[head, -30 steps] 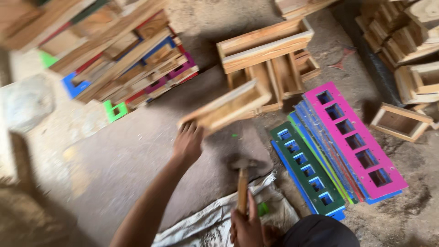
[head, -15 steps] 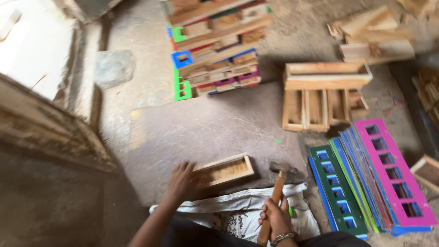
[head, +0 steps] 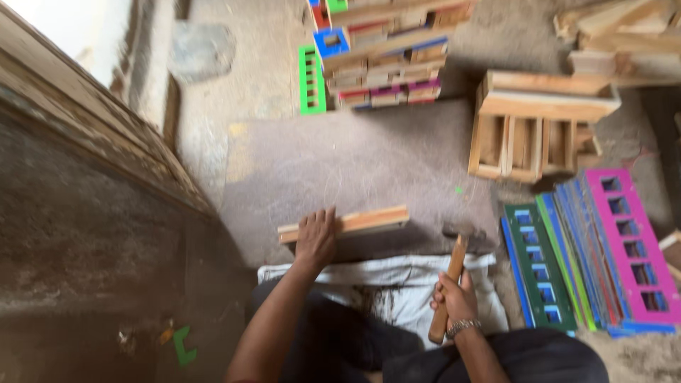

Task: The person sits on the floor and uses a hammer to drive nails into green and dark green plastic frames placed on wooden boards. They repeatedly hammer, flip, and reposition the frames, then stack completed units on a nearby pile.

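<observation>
Dusty concrete floor [head: 355, 156] of a workshop, seen from above, picture a bit blurred. Left hand [head: 316, 237] lies palm down on the near end of a plain wooden frame [head: 344, 222], fingers [head: 317, 218] spread flat over its top edge, pressing it rather than gripping it. Frame stands on its long edge on the floor, just past a white cloth [head: 397, 276] spread over the person's lap. Right hand [head: 454, 298] is closed around the wooden handle of a hammer [head: 450, 284], fingers wrapped tight, a bracelet at the wrist. Hammer head points away from the body and sits low, just right of the frame's far end, apart from it. Right of the hammer, a row of painted frames [head: 589, 248] leans together on the floor: green, blue, pink. Beyond them, unpainted wooden boxes [head: 532, 128]. Farther off, a stack of mixed painted and bare frames [head: 383, 57]. Rough wall [head: 85, 213] along the left side.
</observation>
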